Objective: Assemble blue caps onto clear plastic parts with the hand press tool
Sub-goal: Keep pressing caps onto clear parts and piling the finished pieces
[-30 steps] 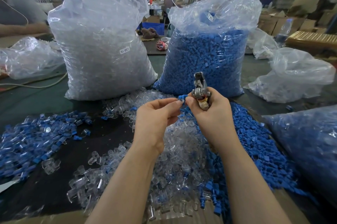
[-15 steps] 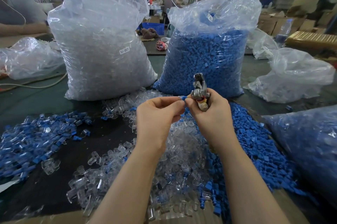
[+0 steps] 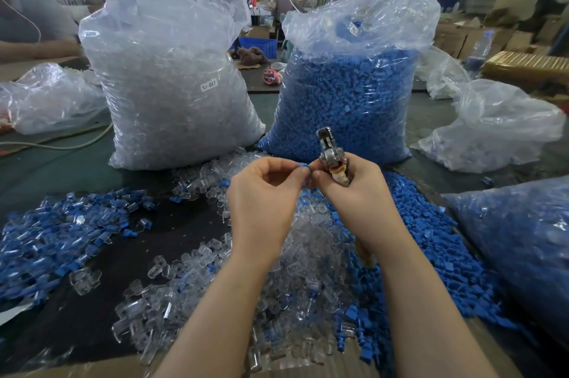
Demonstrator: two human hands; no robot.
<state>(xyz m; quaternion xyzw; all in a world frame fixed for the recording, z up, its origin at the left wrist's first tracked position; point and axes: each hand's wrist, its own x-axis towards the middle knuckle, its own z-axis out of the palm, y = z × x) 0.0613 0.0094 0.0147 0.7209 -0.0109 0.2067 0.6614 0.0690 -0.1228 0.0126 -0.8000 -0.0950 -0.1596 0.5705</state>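
Note:
My left hand (image 3: 261,192) pinches a small blue cap (image 3: 303,165) between thumb and fingertips, held up over the table. My right hand (image 3: 354,192) grips the metal hand press tool (image 3: 329,152), whose jaws point upward; its fingertips meet the left hand's at the cap. Whether a clear part sits under the cap is hidden by the fingers. Below the hands lies a heap of loose clear plastic parts (image 3: 308,254). A spread of loose blue caps (image 3: 431,242) lies to the right of it.
A tall bag of clear parts (image 3: 172,85) and a bag of blue caps (image 3: 348,94) stand behind the hands. A pile of capped pieces (image 3: 55,239) lies at left. More plastic bags (image 3: 492,128) sit at right, another blue-filled bag (image 3: 523,248) at the near right.
The hands have stayed together at the cap and risen very slightly. The left fingers have shifted a little on the blue cap; the tool is held as before.

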